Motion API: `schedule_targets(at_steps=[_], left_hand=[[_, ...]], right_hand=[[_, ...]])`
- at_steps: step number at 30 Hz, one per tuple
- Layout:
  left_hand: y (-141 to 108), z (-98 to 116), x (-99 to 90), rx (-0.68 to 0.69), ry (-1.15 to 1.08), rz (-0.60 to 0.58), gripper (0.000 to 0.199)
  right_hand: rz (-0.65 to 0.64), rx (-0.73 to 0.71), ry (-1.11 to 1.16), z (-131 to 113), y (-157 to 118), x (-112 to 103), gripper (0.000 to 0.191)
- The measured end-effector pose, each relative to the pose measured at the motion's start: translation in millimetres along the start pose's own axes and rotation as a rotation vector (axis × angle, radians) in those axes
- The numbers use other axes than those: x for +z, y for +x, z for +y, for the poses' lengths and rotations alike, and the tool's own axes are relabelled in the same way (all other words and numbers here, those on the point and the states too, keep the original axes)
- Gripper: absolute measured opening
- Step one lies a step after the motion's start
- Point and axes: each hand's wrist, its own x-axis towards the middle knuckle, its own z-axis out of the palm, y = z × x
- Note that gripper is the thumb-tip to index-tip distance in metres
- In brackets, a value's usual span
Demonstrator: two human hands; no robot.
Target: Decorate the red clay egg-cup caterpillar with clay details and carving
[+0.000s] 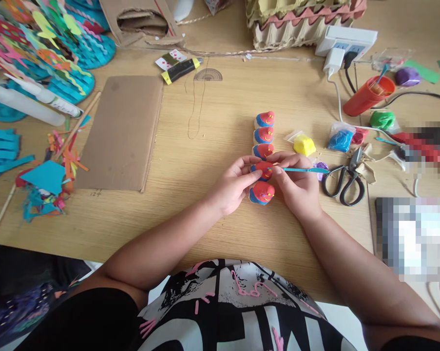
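Note:
Several small clay figures [264, 135] stand in a row, each red on top and blue below, with a yellow smile. My left hand [231, 187] is closed, its thumb and fingers gripping the sides of one figure [265, 173] in that row. From the right, my right hand [299, 187] pinches a thin turquoise modelling tool [304, 170], its flat end pointing away to the right. The tool's other end is hidden by my fingers at the figure's face. Nearest my body sits another clay figure [262, 193], just below my fingers.
To the right lie black-handled scissors [346, 180], yellow clay [303, 145], bagged blue clay [340, 139] and a red cup [368, 95]. A cardboard sheet [121, 134] and paper scraps [46, 178] lie left. Behind are egg trays [300, 34] and a power strip [347, 41] with cables.

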Motion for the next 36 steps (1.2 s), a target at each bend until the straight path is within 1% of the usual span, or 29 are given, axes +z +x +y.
schedule_targets(at_steps=[4,8,11,14,20,23,25,27,31,33,36], left_hand=[[0.1,1.4,-0.2,-0.004,-0.030,0.000,0.034],[0.0,4.6,-1.8,-0.015,-0.029,-0.007,0.037],[-1.1,6.4,-2.0,-0.026,0.007,-0.008,0.039],[-2.4,6.8,-1.4,-0.004,0.091,0.001,0.040],[0.1,5.9,-5.0,0.116,0.318,-0.023,0.043],[0.9,7.2,-8.1,0.178,0.481,-0.028,0.044],[-0.1,9.4,-9.5,0.220,0.615,-0.019,0.040],[-1.9,13.3,-10.4,0.302,0.780,0.005,0.035],[-3.7,24.5,-13.2,0.531,1.102,0.031,0.027],[-2.8,29.7,-15.8,0.567,1.174,0.021,0.027],[-0.9,34.3,-20.2,0.573,1.229,0.019,0.027]], right_hand=[[0.057,0.085,0.107,1.3,-0.2,2.3,0.023],[0.098,0.123,0.154,2.2,0.1,4.4,0.029],[0.119,0.137,0.164,2.7,0.3,5.0,0.031],[0.134,0.160,0.160,3.5,0.6,4.9,0.033],[0.120,0.201,0.167,5.7,1.9,4.6,0.039],[0.112,0.212,0.134,6.4,2.7,4.3,0.041],[0.109,0.207,0.119,6.8,2.9,4.0,0.041],[0.103,0.209,0.128,7.1,3.0,3.7,0.040],[0.086,0.209,0.154,6.1,3.2,3.6,0.040],[0.073,0.199,0.160,4.7,3.1,4.0,0.039],[0.048,0.197,0.164,2.3,2.6,4.8,0.038]])
